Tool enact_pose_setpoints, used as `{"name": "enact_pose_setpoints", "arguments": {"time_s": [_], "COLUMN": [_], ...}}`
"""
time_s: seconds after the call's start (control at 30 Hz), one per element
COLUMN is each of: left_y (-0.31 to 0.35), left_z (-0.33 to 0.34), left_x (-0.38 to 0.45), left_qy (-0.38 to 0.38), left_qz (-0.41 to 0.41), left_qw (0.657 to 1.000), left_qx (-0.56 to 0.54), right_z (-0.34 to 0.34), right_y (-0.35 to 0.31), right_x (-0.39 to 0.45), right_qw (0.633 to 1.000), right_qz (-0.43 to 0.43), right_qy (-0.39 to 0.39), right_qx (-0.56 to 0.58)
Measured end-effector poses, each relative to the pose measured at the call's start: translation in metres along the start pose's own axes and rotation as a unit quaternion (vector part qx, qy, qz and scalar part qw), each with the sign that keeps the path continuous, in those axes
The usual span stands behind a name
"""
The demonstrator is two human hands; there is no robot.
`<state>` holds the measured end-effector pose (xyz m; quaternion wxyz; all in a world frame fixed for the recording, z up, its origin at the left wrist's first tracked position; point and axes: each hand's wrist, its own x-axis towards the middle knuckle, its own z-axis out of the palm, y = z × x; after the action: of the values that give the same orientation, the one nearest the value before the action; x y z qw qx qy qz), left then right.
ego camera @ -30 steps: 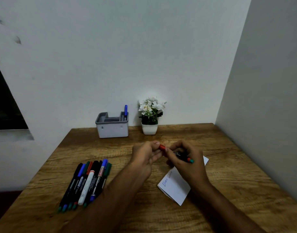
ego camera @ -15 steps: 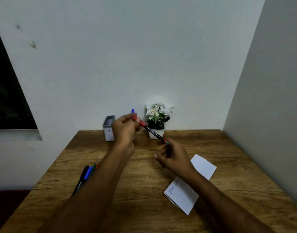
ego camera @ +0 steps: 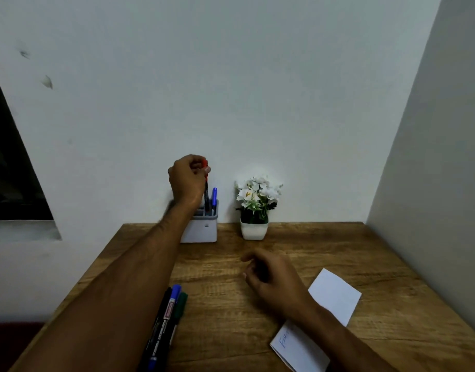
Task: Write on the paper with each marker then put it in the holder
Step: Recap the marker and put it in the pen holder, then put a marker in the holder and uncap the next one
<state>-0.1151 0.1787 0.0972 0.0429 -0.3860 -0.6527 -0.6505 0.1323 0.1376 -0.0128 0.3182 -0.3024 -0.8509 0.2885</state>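
Half a second ago both hands held the red-capped marker (ego camera: 206,183) between them above the table; now only the left hand (ego camera: 186,181) has it and has carried it back over the holder (ego camera: 201,226), while the right hand (ego camera: 274,277) has let go and dropped toward the table.

Nearest the camera, a bunch of markers (ego camera: 166,320) lies on the wooden table (ego camera: 378,264) beside the left forearm, with a blue cap and a green cap showing at their far ends; part of the bunch is hidden under the arm. To the right lies the folded white paper (ego camera: 335,296), with blue writing on its near flap; the right wrist crosses over it.

Further in, the right hand hovers near the middle of the table, its fingers loosely curled and holding nothing. It looks slightly blurred.

At the far edge, against the wall, stands the grey holder. The left hand is above it, fingers and thumb pinching the red cap at the marker's top. The marker hangs upright, its lower end down inside the holder's right-hand part, just beside a blue marker (ego camera: 214,197) already standing there. To the right of the holder sits a small white pot of white flowers (ego camera: 255,208).
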Motion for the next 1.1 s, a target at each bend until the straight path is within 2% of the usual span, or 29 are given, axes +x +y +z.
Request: {"name": "enact_pose_setpoints", "arguments": {"time_s": [0.13,0.2,0.33,0.43,0.53,0.63,0.7,0.73,0.8,1.1], "left_y": [-0.024,-0.030,-0.034,-0.033,-0.024,-0.018,-0.015,-0.015,-0.016,-0.006], "left_z": [0.010,0.009,-0.004,-0.024,-0.048,-0.069,-0.078,-0.081,-0.086,-0.090], "left_x": [-0.010,-0.020,-0.037,-0.050,-0.067,-0.089,-0.105,-0.112,-0.123,-0.155], "left_qy": [-0.044,-0.035,-0.020,-0.068,-0.191,-0.305,-0.347,-0.357,-0.366,-0.361], "left_qz": [-0.055,-0.073,-0.073,-0.054,-0.050,-0.060,-0.061,-0.067,-0.066,-0.031], "left_qw": [0.997,0.995,0.993,0.981,0.944,0.869,0.817,0.802,0.788,0.770], "left_qx": [0.035,0.054,0.096,0.171,0.265,0.385,0.457,0.474,0.491,0.526], "right_z": [-0.001,-0.001,-0.001,0.001,0.004,0.008,0.012,0.013,0.014,0.009], "right_y": [0.006,0.009,0.008,0.004,-0.001,-0.008,-0.013,-0.015,-0.019,-0.032], "right_x": [0.000,-0.001,-0.005,-0.007,-0.011,-0.016,-0.021,-0.023,-0.028,-0.046], "right_qw": [1.000,1.000,1.000,1.000,1.000,1.000,1.000,1.000,1.000,1.000], "right_qz": [-0.002,-0.002,-0.001,-0.005,-0.010,-0.020,-0.026,-0.026,-0.028,0.001], "right_qy": [-0.006,-0.008,-0.007,-0.010,-0.009,-0.009,-0.010,-0.012,-0.011,-0.019], "right_qx": [-0.006,-0.006,-0.010,-0.006,-0.003,-0.004,-0.007,-0.006,-0.004,0.016]}}
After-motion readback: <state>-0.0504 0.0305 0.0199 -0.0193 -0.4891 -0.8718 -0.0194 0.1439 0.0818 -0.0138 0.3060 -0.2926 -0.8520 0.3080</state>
